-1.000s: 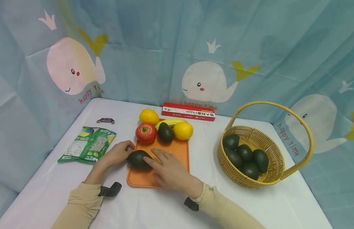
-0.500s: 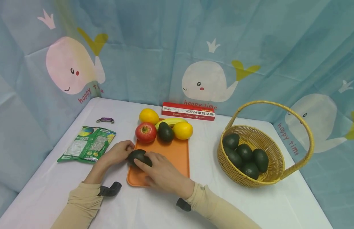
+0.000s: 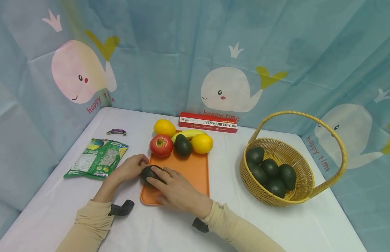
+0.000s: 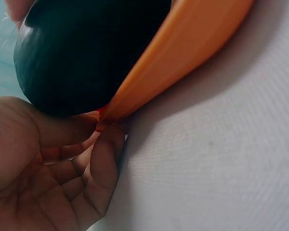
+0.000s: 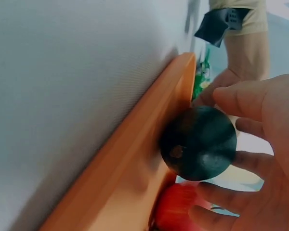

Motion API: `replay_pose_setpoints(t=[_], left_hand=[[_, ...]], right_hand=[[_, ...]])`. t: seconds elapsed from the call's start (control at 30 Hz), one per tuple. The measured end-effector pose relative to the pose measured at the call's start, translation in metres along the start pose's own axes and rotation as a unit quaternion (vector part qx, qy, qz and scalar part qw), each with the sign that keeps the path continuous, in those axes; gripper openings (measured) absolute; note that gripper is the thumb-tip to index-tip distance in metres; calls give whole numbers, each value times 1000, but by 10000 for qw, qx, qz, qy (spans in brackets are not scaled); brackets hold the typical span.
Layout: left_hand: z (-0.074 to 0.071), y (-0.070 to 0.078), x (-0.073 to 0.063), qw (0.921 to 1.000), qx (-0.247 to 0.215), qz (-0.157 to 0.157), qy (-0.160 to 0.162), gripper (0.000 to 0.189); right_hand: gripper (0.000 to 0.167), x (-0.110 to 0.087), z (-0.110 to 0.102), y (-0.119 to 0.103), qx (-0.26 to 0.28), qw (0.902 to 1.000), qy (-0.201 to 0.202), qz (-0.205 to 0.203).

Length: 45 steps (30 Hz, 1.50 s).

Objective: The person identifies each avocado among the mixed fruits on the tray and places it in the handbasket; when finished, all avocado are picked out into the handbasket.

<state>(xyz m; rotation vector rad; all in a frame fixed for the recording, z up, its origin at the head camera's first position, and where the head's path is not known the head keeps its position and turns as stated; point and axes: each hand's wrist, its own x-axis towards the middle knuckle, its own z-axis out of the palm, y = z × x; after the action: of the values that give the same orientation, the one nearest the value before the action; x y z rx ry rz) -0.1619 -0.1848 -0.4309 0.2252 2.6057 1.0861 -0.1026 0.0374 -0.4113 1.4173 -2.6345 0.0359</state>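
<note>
A dark green avocado (image 3: 147,173) lies at the near left part of an orange tray (image 3: 195,175). My right hand (image 3: 179,190) holds it from the right, thumb and fingers spread around its sides in the right wrist view. At the tray's left edge, my left hand (image 3: 130,167) pinches the rim between thumb and curled fingers, close under the avocado (image 4: 86,57) in the left wrist view. Toward the back of the tray sit a red pomegranate (image 3: 161,146), a second avocado (image 3: 183,146), bananas (image 3: 190,133) and two yellow fruits, one a lemon-coloured round (image 3: 202,144).
To the right stands a wicker basket (image 3: 303,175) with a tall handle and several avocados (image 3: 275,188) inside. A green snack bag (image 3: 97,159) lies left of the tray, a purple-wrapped candy (image 3: 116,132) behind it. Along the back rests a red pasta box (image 3: 208,123).
My right hand has moved left and its fingers have come over and around the avocado. The left hand has stayed at the tray's rim.
</note>
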Motion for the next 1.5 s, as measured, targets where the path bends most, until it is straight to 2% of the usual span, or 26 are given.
replay_pose_setpoints(t=[0.13,0.27,0.4,0.57,0.67,0.77,0.87,0.93,1.03,1.17,1.3,1.4,1.5], left_hand=[[0,0,0,9998,-182,-41,-92,18],[1,0,1,9992,-366,-59,-161,18],[2,0,1,9992,-366,-42,-150,17],[2,0,0,9993,-355,-47,-144,17],[3,1,0,9991,-379,-93,-162,17],[3,1,-1,9989,-403,-137,-179,17],[3,1,0,9988,-440,-133,-193,17],[2,1,1,9988,-442,-116,-185,17],[2,-1,1,9988,-444,-100,-180,16],[2,-1,1,9987,-456,-126,-205,17],[3,-1,2,9985,-468,-178,-219,17],[3,-1,2,9985,-470,-190,-217,17],[3,-1,2,9985,-466,-216,-202,17]], right_hand=[[62,1,-1,0,-95,9999,128,16],[60,0,-2,-1,-21,9998,60,176],[53,-4,-3,0,12,9994,86,350],[56,-20,-5,7,176,9966,28,806],[57,-35,-12,19,567,9903,237,1249],[56,-56,-26,37,880,9765,758,1816],[55,-81,-44,59,872,9559,1313,2478],[55,-99,-56,74,792,9406,1535,2922],[55,-126,-72,93,803,9173,1574,3569],[57,-157,-85,113,915,8892,1252,4305],[56,-177,-90,124,859,8747,718,4716],[52,-184,-91,127,769,8734,581,4774],[51,-185,-92,130,694,8744,631,4761]])
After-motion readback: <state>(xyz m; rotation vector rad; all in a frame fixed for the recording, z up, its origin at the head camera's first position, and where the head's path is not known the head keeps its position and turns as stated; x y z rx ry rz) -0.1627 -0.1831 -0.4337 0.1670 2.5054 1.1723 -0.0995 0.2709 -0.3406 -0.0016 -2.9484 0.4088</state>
